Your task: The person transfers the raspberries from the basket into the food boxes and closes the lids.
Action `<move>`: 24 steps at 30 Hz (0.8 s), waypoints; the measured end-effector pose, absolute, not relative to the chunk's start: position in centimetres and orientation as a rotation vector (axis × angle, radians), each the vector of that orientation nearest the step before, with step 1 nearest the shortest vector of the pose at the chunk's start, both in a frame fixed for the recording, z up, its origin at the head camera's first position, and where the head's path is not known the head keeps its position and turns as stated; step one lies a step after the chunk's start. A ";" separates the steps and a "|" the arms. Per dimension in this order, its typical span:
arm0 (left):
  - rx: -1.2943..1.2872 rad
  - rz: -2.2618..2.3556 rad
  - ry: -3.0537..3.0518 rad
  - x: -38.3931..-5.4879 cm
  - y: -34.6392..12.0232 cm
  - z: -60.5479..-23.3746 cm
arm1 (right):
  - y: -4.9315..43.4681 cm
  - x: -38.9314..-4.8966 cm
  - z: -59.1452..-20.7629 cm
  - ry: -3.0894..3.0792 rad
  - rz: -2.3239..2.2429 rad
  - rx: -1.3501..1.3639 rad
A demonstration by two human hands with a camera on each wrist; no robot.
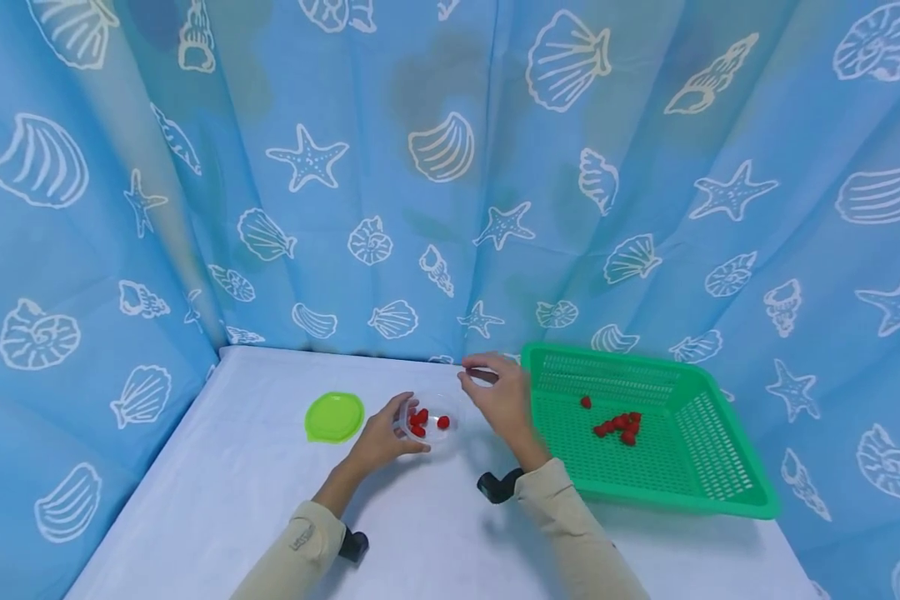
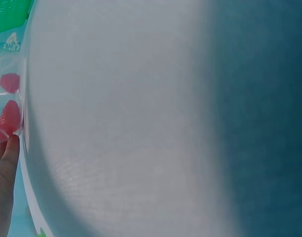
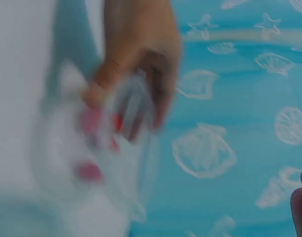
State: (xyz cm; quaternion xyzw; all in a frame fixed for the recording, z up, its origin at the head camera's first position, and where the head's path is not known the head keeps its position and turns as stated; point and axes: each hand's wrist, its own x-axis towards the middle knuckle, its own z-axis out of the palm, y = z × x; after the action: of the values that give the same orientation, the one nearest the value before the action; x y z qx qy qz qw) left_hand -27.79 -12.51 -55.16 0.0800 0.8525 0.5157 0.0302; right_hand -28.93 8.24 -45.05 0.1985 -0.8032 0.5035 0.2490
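Observation:
My left hand (image 1: 385, 433) holds a clear plastic tub (image 1: 457, 408), fingers on its far left side and thumb at its near side. Inside lie several small red berries (image 1: 443, 422), bumpy like raspberries in the left wrist view; the tub's wall (image 2: 23, 94) shows at that view's left edge. My right hand (image 1: 504, 404) is raised between the tub and the green basket (image 1: 690, 500). A gap shows between its thumb and forefinger, and no berry is visible there in the head view. At the right wrist view's right edge only its fingertips (image 3: 300, 205) show.
More red berries (image 1: 621, 423) lie in the basket on the right. A lime-green lid (image 1: 334, 417) lies left of the tub on the white tabletop (image 1: 217, 500). Behind and at both sides hangs a blue curtain (image 1: 390, 275) with white seashells.

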 end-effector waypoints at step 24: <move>0.185 1.540 2.651 -27.7 -12.3 -55.2 | 32.4 -34.6 -45.6 -2.862 1.011 0.376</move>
State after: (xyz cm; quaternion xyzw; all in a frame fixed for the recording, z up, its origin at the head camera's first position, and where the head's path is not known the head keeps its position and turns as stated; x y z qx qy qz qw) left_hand -27.73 -12.26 -55.15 0.0603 0.8626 0.5010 0.0349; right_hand -34.58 32.43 -45.55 0.1229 -0.9349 0.3303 0.0417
